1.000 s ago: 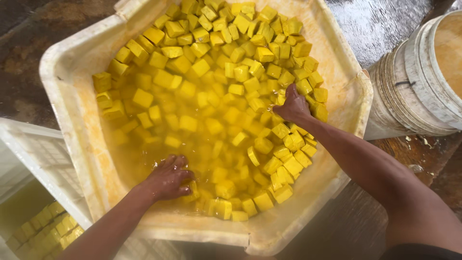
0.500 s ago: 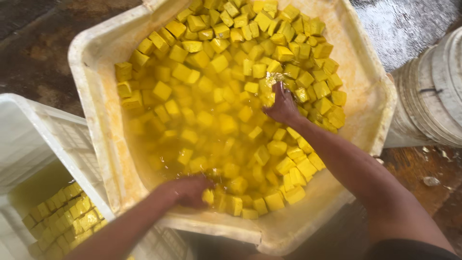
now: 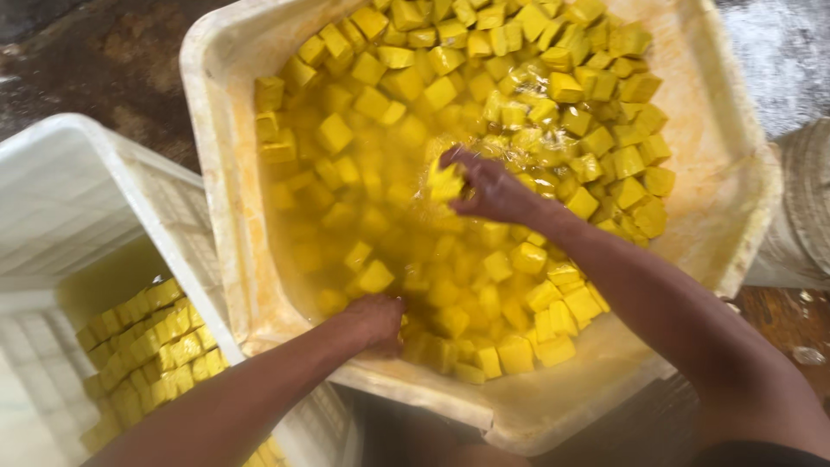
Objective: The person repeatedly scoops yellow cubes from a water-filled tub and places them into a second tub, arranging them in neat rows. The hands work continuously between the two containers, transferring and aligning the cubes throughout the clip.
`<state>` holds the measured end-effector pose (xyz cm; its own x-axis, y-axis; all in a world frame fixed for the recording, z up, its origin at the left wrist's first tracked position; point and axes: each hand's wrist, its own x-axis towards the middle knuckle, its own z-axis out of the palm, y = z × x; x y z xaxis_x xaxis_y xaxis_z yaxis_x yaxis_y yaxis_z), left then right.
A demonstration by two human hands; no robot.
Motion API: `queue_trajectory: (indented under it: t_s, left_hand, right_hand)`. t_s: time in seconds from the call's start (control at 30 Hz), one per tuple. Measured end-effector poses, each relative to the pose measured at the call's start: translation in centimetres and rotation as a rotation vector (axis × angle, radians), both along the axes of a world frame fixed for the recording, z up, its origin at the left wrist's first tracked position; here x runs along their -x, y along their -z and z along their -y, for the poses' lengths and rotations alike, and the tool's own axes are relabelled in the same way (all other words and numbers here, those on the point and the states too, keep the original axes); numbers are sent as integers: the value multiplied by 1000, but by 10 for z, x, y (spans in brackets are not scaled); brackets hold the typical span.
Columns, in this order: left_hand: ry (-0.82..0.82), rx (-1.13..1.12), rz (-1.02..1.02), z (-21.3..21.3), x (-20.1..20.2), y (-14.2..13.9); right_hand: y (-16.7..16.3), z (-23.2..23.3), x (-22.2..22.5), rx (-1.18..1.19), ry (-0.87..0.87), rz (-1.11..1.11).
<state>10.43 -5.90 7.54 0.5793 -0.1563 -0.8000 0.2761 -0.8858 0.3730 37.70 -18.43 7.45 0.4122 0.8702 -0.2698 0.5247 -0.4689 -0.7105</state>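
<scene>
Two hands are working in the large cream tub (image 3: 735,225) that is filling the centre and upper right of the frame. The right hand (image 3: 493,190), at frame centre, is closing its grip on one yellow cube (image 3: 445,183) just above the liquid. The left hand (image 3: 376,322), at lower centre, is sitting partly under the yellow liquid (image 3: 346,216) among the floating cubes (image 3: 553,104); whether its grip is open or closed cannot be told.

Risks from this position:
- The held cube is looking wet and soft. Excess finger pressure is likely to be crushing or splitting it; too little is likely to be letting it slip back and splash.
- The liquid is lying close to the tub's near rim at lower centre. Stirring with both arms is risking a spill over that edge.
- The white crate (image 3: 95,182) at the left edge is holding packed cubes in rows (image 3: 147,346). A dropped piece is liable to be disturbing those rows.
- The submerged hand is working partly unseen and may be breaking cubes below the surface.
</scene>
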Motion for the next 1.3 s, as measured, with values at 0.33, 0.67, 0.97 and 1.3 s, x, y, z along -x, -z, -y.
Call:
queue_trajectory:
  t_s: [0.33, 0.67, 0.97, 1.3]
  left_hand:
    - [-226, 115, 416, -73, 15, -4]
    - [-1268, 1623, 722, -187, 77, -129]
    - [-1756, 1081, 980, -275, 252, -155]
    - [-1495, -321, 957, -320, 378, -68]
  right_hand:
    - [83, 14, 26, 233, -492, 528]
    - [81, -14, 13, 449, -456, 530]
    - [-7, -59, 19, 322, 162, -125]
    - [-149, -251, 277, 253, -330, -105]
